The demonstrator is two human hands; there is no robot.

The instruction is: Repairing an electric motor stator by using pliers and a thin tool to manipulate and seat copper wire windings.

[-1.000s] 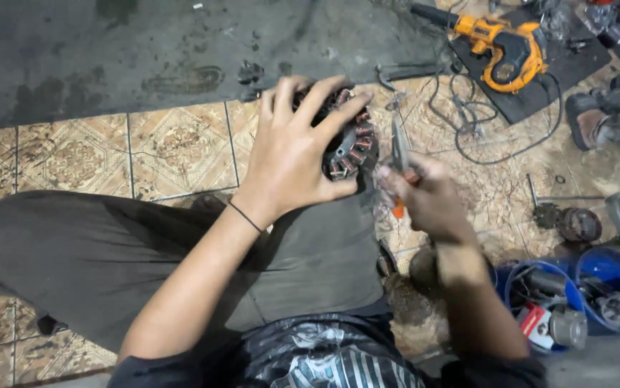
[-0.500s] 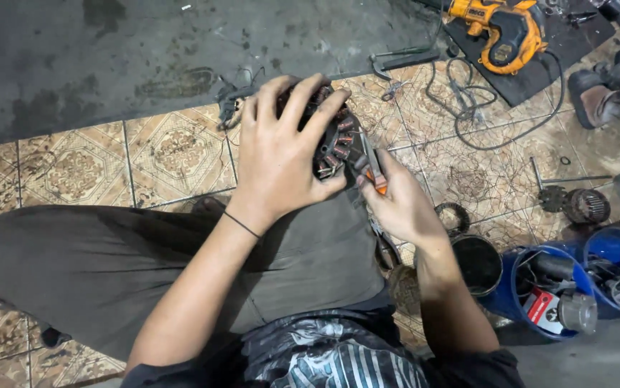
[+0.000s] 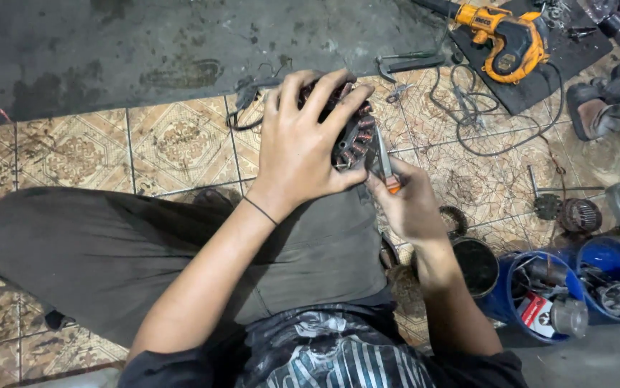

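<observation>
Closest to the camera, a dark printed shirt (image 3: pixel 324 352) and a bent knee in grey trousers (image 3: pixel 145 251): the person is sitting low on a patterned tile floor (image 3: pixel 73 147), brown and cream and well grimed. Just to the right of the body sit blue tubs (image 3: pixel 539 294) crammed with metal parts, a dark round tin (image 3: pixel 476 264) beside them.

Up over the knee, the left hand (image 3: pixel 302 154) is clamped down on a round stator (image 3: pixel 353 133) ringed with copper-coloured windings. Fingers spread wide across its top, thumb hooked under the near edge, palm covering most of it. The ring seems to lie roughly flat on the knee, but with the hand over it the tilt is hard to judge; the exposed coils face right.

The right hand (image 3: pixel 410 208) comes in from the right, fingers wrapped tight round the orange grips of a pair of pliers (image 3: pixel 383 164). The pliers' long axis runs from near right up to far left, nose pointing at the stator's right rim and touching or all but touching the windings.

Farther out, loose black wire (image 3: pixel 468 115) snakes over the tiles, and a small wound rotor (image 3: pixel 579 214) lies apart at right. Beyond that, an orange and black power tool (image 3: pixel 507 39) rests on a dark mat (image 3: pixel 539 79), and bare stained concrete (image 3: pixel 145 50) fills the far side.
</observation>
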